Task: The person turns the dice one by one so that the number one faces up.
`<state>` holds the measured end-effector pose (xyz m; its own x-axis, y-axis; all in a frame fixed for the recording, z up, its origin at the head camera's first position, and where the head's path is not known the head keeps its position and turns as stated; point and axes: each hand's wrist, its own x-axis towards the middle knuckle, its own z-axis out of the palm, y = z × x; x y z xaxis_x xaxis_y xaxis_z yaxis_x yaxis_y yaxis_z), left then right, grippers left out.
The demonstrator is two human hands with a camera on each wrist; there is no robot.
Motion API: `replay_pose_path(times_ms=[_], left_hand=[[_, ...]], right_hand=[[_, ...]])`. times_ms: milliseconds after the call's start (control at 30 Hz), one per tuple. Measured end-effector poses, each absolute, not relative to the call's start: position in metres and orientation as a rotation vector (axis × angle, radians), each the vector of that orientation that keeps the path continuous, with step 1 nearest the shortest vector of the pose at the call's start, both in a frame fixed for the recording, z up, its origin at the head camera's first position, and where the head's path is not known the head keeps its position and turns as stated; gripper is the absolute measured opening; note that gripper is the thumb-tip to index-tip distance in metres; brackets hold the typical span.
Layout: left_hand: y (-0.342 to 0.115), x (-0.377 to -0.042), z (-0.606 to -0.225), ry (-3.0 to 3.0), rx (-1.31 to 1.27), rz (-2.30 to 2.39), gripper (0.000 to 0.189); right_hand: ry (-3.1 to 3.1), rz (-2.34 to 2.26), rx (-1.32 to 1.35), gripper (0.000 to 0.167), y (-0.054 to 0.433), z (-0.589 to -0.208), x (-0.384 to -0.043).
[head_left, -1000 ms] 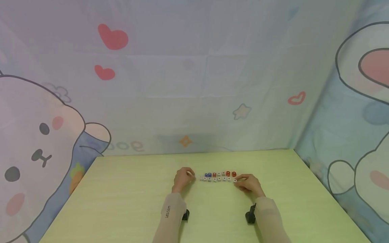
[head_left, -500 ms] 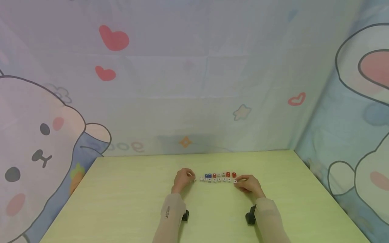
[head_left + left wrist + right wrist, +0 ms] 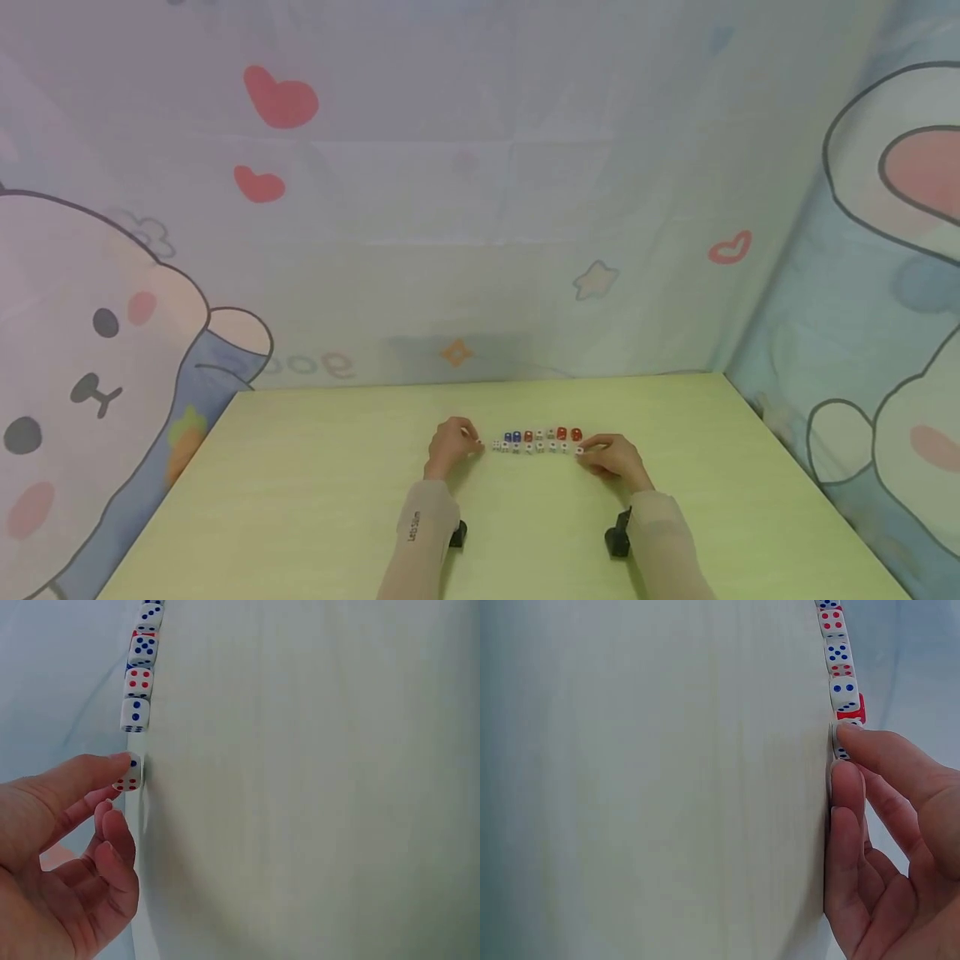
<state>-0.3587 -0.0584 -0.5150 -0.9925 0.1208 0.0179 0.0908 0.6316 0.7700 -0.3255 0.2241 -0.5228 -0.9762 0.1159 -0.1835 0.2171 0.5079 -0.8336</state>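
My left hand (image 3: pixel 452 442) is at the left end of a front row of white dice (image 3: pixel 528 449). Between its thumb and index finger it pinches a white die (image 3: pixel 128 781), a small gap from the row's last die (image 3: pixel 135 715). At the opposite end, my right hand (image 3: pixel 617 458) pinches another white die (image 3: pixel 841 752), partly hidden by the thumb. Just behind stands a second row, with blue dice (image 3: pixel 512 437) on its left, a red die (image 3: pixel 528 436), white dice (image 3: pixel 544 434), and red dice (image 3: pixel 568 434) on its right.
Both rows lie toward the back of a pale yellow-green table (image 3: pixel 315 492). A printed cloth (image 3: pixel 420 208) hangs behind the table's far edge, and more cloth (image 3: pixel 862 358) hangs along the right side. Black wrist cameras (image 3: pixel 618 536) sit below the sleeves.
The left hand has lowered its die slightly toward the table at the row's left end. The right hand stays on its die, and the rows look the same.
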Motion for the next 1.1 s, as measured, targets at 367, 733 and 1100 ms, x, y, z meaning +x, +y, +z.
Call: replay_pose_path(times_ms=[367,733,1100], left_hand=[[-0.041,-0.369,-0.502,2.787,0.243,1.371,0.015],[-0.031,-0.376,-0.508,2.764,0.184,1.317,0.014],[-0.032,-0.378,-0.513,2.760,0.160,1.290,0.013]], right_hand=[[2.643,-1.475,0.320,0.026,0.226,-0.528,-0.327],[2.655,-1.451,0.304,0.027,0.227,-0.524,-0.327],[2.648,-1.463,0.317,0.027,0.225,-0.524,-0.326]])
